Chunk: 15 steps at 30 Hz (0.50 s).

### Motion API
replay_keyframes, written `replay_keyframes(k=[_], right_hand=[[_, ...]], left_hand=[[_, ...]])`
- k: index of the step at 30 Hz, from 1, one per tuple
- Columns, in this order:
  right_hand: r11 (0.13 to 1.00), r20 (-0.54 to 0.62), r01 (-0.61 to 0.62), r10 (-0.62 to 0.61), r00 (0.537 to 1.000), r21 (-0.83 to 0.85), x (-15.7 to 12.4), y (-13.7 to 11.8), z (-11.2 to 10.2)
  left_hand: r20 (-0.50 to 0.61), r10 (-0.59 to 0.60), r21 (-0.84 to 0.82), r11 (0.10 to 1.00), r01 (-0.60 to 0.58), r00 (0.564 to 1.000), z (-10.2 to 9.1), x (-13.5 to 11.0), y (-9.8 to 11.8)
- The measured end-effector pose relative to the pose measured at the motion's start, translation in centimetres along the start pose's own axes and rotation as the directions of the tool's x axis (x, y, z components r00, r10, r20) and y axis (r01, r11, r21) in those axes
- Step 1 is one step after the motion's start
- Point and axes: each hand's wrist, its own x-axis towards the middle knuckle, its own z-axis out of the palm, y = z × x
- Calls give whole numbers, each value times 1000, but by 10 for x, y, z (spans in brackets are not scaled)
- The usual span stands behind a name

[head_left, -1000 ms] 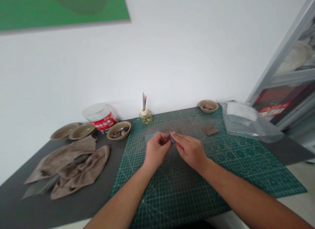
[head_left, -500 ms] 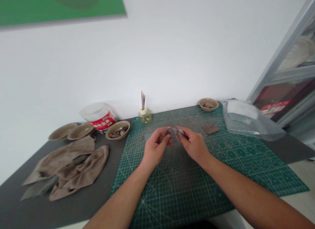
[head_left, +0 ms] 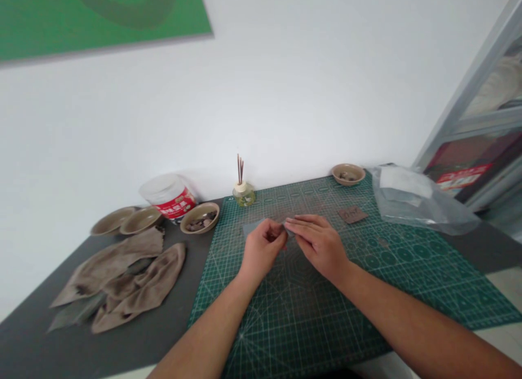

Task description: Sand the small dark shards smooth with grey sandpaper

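Above the green cutting mat (head_left: 261, 324), my left hand (head_left: 263, 248) is closed in a pinch around a small dark piece, mostly hidden by the fingers; it could be a stone. My right hand (head_left: 320, 240) meets it from the right, its fingers pressed together over a small grey sheet (head_left: 290, 231) that looks like sandpaper. The fingertips of both hands nearly touch. Behind my left hand a flat grey-blue sheet (head_left: 249, 227) lies on the mat. To the right of my hands rests a brown square (head_left: 353, 214) with handwritten marks.
On the left are brown cloths (head_left: 142, 286), two shallow bowls (head_left: 110, 221), a bowl of small stones (head_left: 199, 218) and a red-labelled jar (head_left: 175, 199). A reed diffuser (head_left: 243, 194) stands by the wall. Another bowl (head_left: 348, 175) and a clear plastic bag (head_left: 420, 205) sit at the back right.
My right fingers have flattened and closed over the grey sheet, hiding most of the held pieces. My left fingers are curled tighter. The view has shifted slightly.
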Motion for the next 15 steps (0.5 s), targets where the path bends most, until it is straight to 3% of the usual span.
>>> replay_keyframes(k=[3,6,11,15], right_hand=[[1000,44,-4,3,999,19,1,2,1],[998,12,-59,59,998,2,1,4,3],[999,42,24,-22,999,-30,-2,3,3],[994,48,9,-3,999,-108,-5,2,5]], left_hand=[[1,3,13,1000,-3,1000,-1,0,1],[-3,-17,-18,1000,17,1000,-1,-1,0],[9,4,18,1000,-4,1000,-1,-2,-3],[10,12,10,1000,-12,1000,0,-4,-2]])
